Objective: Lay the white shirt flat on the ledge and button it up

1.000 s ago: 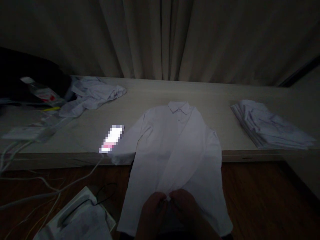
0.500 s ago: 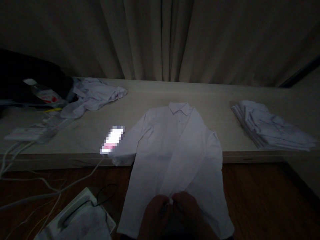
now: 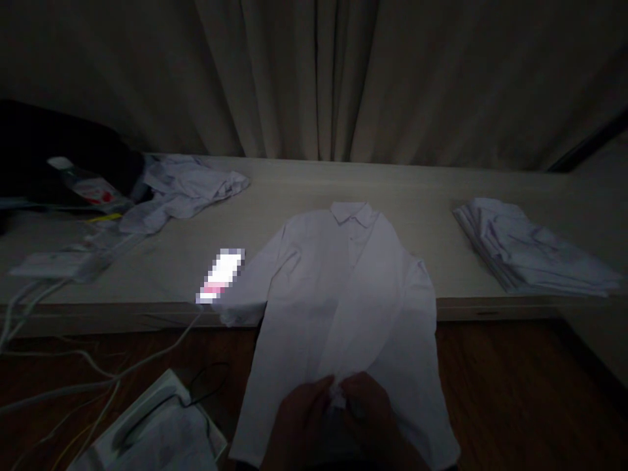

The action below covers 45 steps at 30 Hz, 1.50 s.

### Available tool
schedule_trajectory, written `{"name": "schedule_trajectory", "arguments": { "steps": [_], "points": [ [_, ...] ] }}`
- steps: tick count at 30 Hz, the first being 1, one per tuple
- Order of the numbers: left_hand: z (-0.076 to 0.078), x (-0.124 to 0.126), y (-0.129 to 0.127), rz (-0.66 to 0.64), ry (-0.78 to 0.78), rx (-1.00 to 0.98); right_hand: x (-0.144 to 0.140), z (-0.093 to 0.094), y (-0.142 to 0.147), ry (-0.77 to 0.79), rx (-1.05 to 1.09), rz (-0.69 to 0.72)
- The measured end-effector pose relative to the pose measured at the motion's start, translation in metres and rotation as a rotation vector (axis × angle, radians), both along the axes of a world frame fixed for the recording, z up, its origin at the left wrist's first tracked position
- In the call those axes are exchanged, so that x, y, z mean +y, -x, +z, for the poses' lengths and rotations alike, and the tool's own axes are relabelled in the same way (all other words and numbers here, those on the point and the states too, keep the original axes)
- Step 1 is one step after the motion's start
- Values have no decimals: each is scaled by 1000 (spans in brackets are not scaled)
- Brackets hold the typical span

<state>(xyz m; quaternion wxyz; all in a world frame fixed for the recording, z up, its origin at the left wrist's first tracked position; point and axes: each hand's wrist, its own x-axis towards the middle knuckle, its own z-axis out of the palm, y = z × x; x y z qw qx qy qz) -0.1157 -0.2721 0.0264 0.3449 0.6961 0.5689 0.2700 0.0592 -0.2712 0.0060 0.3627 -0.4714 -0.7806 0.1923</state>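
Note:
A white long-sleeved shirt (image 3: 314,281) lies front up, its collar on the pale ledge and its lower part hanging over the edge towards me. Near the hem, my left hand (image 3: 307,409) is closed on the shirt's front edge. My right hand (image 3: 366,402) pinches the same front just beside it, and a small bunch of white cloth shows between the two. Dim light hides whether a button is between the fingertips. Higher up, one front panel slants across the other below the collar.
Folded white shirts (image 3: 530,248) are stacked at the right of the ledge (image 3: 417,186). To the left lie a lit phone (image 3: 222,275), a crumpled white garment (image 3: 191,186), a bottle (image 3: 88,186) and a white power strip (image 3: 52,263). Cables and a white box (image 3: 167,386) are at lower left.
Both hands have shifted slightly at the shirt's front edge, and the fingers have turned. More bunched cloth now shows between them. The rest of the shirt lies as before.

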Motion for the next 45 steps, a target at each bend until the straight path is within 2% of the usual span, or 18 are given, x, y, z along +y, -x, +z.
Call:
{"name": "schedule_trajectory", "arguments": {
  "steps": [3, 7, 12, 18, 22, 25, 28, 33, 35, 37, 39, 41, 45],
  "points": [
    [-4, 6, 0, -93, -48, 27, 1, 6, 4, -15, 54, 14],
    [-7, 6, 4, -243, -147, 166, 1, 9, 6, -6, 89, -2],
    [2, 9, 8, -358, -214, 382, -1, 10, 4, 107, 175, 39],
    [11, 14, 6, -323, -300, 410, 3, 24, 1, 241, 229, 76],
    [13, 15, 3, -266, -354, 437, 5, 27, -1, 233, 188, 78],
    [11, 14, 4, -230, -348, 383, 4, 25, -1, 206, 126, 54],
    [10, 12, 12, -140, -208, 273, 0, 20, -4, 189, 73, 45],
    [18, 9, 33, 156, 368, 292, -17, 10, -14, 123, -22, 41],
    [19, 8, 36, 167, 513, 299, -25, 4, -15, 87, -24, 14],
    [16, 7, 35, 113, 628, 256, -32, -3, -13, 75, 10, -28],
    [11, 7, 32, 35, 674, 200, -36, -10, -10, 88, 44, -79],
    [7, 10, 30, -2, 635, 147, -35, -17, -7, 137, 73, -105],
    [8, 21, 37, 65, 545, 18, -25, -30, -13, 233, 124, -111]
  ]
}}
